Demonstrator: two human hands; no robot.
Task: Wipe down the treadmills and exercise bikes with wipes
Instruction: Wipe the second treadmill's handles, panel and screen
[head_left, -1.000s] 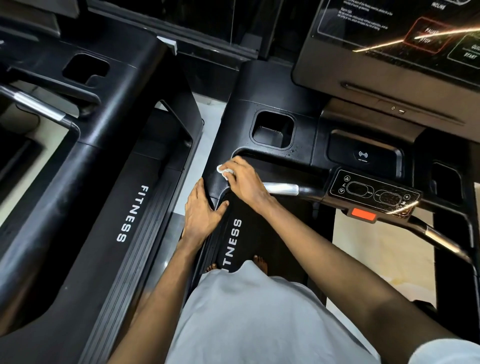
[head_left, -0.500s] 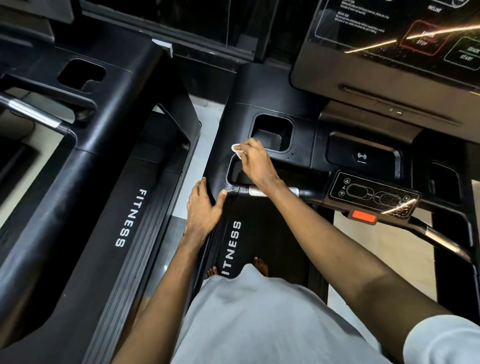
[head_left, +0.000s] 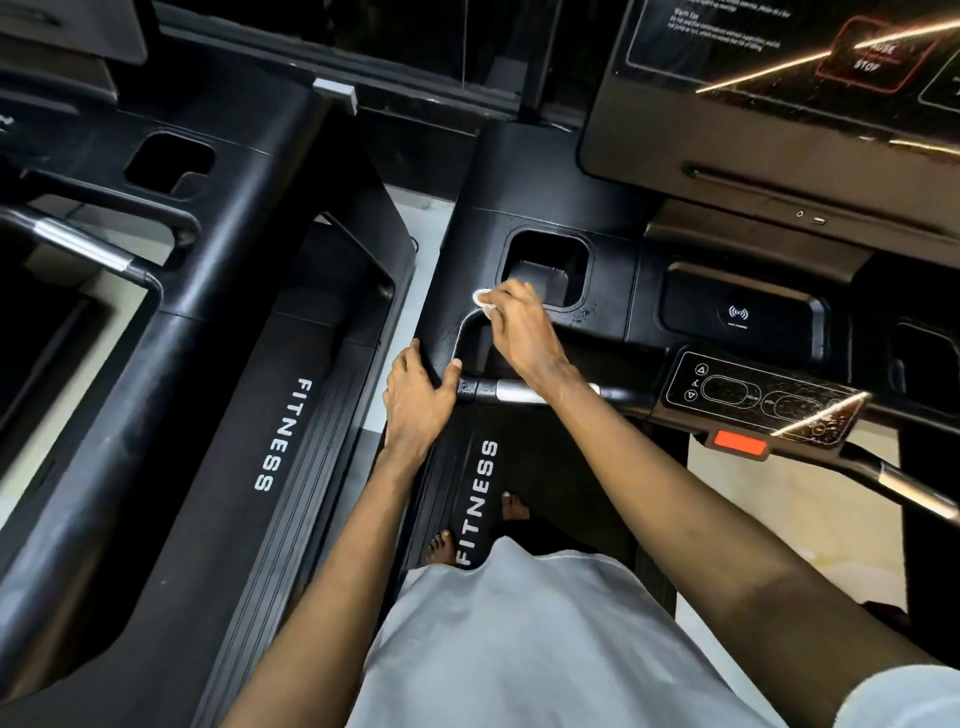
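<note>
Right hand (head_left: 522, 332) grips a white wipe (head_left: 482, 300), mostly hidden under the fingers, pressed on the treadmill console (head_left: 519, 171) just left of the cup holder (head_left: 545, 270). Left hand (head_left: 418, 400) lies flat on the console's corner, fingers straight. The screen (head_left: 753, 78) is cut off up top. A second treadmill (head_left: 234, 218) sits to the left, with only a thin strip of pale floor (head_left: 421, 234) between.

Head view, close, looking down onto treadmill (head_left: 524, 171).

A gym: two black treadmills (head_left: 545, 171) side by side, side rails (head_left: 280, 436) lettered "FITNESS".
</note>
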